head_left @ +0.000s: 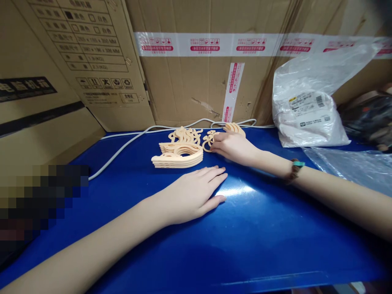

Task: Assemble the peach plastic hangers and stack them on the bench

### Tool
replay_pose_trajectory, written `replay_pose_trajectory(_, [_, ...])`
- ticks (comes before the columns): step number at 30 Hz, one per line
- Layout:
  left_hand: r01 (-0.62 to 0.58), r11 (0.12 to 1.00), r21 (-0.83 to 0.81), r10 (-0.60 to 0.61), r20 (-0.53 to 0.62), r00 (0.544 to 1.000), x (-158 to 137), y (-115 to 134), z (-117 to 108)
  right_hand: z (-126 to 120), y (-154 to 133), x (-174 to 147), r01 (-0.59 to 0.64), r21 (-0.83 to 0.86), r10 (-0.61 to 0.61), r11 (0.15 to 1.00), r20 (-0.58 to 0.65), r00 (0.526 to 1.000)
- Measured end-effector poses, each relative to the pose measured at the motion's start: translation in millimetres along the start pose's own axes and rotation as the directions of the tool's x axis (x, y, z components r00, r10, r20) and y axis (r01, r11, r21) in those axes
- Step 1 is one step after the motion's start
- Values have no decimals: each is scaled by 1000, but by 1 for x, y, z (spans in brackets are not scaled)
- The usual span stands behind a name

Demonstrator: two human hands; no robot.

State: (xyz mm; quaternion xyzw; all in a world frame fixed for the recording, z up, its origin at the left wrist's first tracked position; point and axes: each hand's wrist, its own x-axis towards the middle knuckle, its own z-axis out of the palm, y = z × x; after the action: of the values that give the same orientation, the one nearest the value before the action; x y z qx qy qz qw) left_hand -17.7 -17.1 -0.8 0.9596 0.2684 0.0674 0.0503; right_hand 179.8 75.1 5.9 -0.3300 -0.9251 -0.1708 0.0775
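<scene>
My left hand (191, 194) lies flat on the blue table, its fingers stretched to the right and nothing in them. Just beyond it is a neat stack of beige curved plastic pieces (179, 158), shaped like the arms of folding hangers. Behind that stack sits a bunch of wavy beige hook pieces (185, 134). My right hand (232, 147) reaches in from the right, fingers curled and closed on a beige looped hook piece (207, 143). Partly hidden behind this hand is another group of beige curved pieces (235, 129).
Cardboard boxes (190, 81) wall in the back and left. A grey cable (122, 146) runs along the table's rear. At right stand a white plastic bag (309, 116) and a clear plastic sheet (352, 165). A pixelated area covers the left edge.
</scene>
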Motion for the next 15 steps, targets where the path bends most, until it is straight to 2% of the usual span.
replay_pose_trajectory(6, [-28,1000,3,28,-22,999,-1,-1,1,-11,-11,-36,38,59,-37,998,-28,999])
replay_pose_trajectory(12, [-127,992,-12,125,-115,985,2,0,0,-23,-25,-69,44,248,-35,968,-44,998])
replay_pose_trajectory(15, [-148,989,-6,146,-143,979,3,1,-1,-32,-28,-79,55,408,-65,911,10,998])
